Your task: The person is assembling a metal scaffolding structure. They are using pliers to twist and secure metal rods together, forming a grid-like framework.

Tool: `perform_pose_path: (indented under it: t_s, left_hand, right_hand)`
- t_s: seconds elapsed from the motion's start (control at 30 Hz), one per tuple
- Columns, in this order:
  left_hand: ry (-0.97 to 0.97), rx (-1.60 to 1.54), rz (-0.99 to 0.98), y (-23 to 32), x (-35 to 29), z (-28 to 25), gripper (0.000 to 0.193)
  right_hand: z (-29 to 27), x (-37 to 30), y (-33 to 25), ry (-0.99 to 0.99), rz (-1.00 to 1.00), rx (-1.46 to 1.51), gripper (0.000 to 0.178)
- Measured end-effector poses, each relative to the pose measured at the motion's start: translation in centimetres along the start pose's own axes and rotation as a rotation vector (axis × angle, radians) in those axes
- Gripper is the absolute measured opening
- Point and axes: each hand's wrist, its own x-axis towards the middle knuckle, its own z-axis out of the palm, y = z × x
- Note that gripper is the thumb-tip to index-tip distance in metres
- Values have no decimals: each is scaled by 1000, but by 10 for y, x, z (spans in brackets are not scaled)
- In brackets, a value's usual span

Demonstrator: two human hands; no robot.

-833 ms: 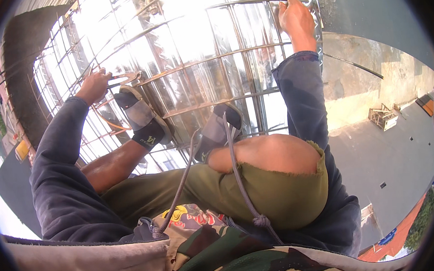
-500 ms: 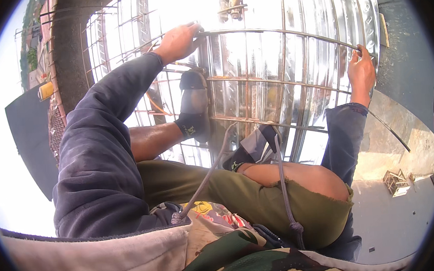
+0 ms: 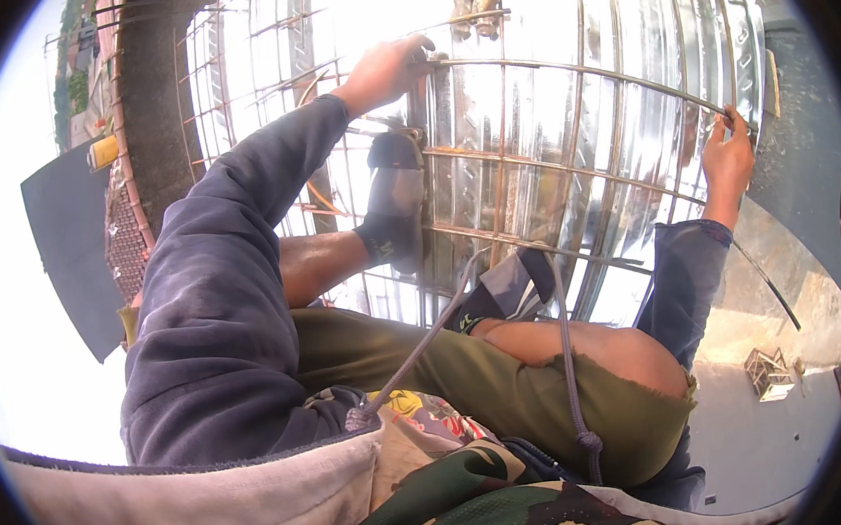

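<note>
A thin steel reinforcing bar [image 3: 577, 66] runs crosswise above the grid of bars. My left hand [image 3: 385, 72] is closed at its left end, with the fingertips partly washed out by glare. At the bar's right end, my right hand [image 3: 727, 162] pinches it between thumb and fingers. Below this bar, other rusty crossbars [image 3: 540, 163] of the mesh lie over shiny corrugated metal decking [image 3: 474, 187]. My feet, in dark shoes [image 3: 393, 202], rest at the mesh between my arms.
Another person's feet [image 3: 474, 9] stand at the far edge. A dark rod [image 3: 767, 285] sticks out past my right wrist. At left are a concrete beam [image 3: 156, 115], a brick edge and a drop beyond it. A small wooden frame [image 3: 769, 374] lies far below at right.
The whole view has shifted, so the scene sits slightly further right. Both hands stay on the same bar, with little visible change in their grip.
</note>
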Motion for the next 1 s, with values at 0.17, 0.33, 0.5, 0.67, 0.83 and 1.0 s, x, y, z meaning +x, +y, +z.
perform_pose_path:
  t_s: [0.17,0.33,0.5,0.67,0.83,1.0]
  left_hand:
    - [25,11,60,4,4,-2,30]
    - [72,27,152,-6,1,11,20]
    - [68,-10,94,5,6,9,18]
    - [24,-3,133,24,12,14,19]
    - [-74,114,98,33,13,6,19]
    - [-203,226,175,32,29,-4,18]
  right_hand:
    - [-20,-4,-26,-76,126,54,39]
    - [-2,-12,-40,-62,34,209,42]
    - [-1,-16,-43,-82,117,263,41]
    - [6,-16,-32,7,209,302,41]
    - [-6,-24,-46,-61,293,384,41]
    - [7,-28,-47,38,304,447,38]
